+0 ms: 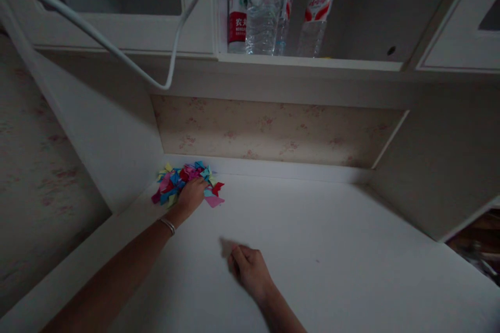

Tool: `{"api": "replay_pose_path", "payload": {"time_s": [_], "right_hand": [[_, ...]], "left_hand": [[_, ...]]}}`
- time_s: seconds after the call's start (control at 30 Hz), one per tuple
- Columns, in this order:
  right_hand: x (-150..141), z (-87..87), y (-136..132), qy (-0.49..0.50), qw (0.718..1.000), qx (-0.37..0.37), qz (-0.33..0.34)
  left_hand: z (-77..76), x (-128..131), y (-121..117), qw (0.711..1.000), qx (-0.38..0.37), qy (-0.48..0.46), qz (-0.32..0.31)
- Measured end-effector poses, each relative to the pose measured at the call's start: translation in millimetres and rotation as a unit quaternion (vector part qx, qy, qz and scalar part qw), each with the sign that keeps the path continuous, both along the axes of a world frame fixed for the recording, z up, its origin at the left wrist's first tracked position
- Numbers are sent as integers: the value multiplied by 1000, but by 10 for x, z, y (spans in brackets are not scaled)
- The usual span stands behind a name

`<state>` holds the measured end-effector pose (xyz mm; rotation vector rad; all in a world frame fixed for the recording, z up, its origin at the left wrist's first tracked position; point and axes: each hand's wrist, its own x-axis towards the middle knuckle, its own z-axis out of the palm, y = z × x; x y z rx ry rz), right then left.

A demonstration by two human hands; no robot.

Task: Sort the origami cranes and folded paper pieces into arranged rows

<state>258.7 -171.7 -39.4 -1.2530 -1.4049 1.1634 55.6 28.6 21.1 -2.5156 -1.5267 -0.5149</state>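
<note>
A heap of small coloured paper scraps (pixel 175 179), pink, blue, yellow and red, lies in the back left corner of a white desk (pixel 332 250). My left hand (pixel 192 193) rests on the right side of the heap, fingers curled down into the scraps; a thin bracelet circles that wrist. A loose pink scrap (pixel 214 201) lies just right of it. My right hand (pixel 247 265) sits on the desk nearer to me, fingers curled and pinched around a small dark piece (pixel 225 246) that I cannot make out clearly.
Several plastic water bottles (pixel 262 8) stand on an open shelf above the desk. A white cable (pixel 117 52) hangs across the upper left. Side panels close in the desk left and right. Clutter shows in a gap at far right (pixel 478 255).
</note>
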Motion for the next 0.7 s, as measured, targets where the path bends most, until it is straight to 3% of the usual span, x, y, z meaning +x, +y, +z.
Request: {"api": "replay_pose_path", "payload": {"time_s": [0.3,0.43,0.5,0.6,0.7], "right_hand": [[17,49,-5,29,999,-20,-7],[26,27,57,113,992,-43,-28],[35,7,98,191,979,-45,-52],[51,21,126,311,946,-47,-81],[57,78,106,369,924,-51,-80]], "left_hand": [[75,-153,-223,986,-49,-156,25],[98,-93,-475,964,-105,-241,34],[80,8,-689,927,-165,-338,7],[-26,208,-1059,834,-244,-494,-27],[-199,389,-1361,783,-275,-557,-30]]}}
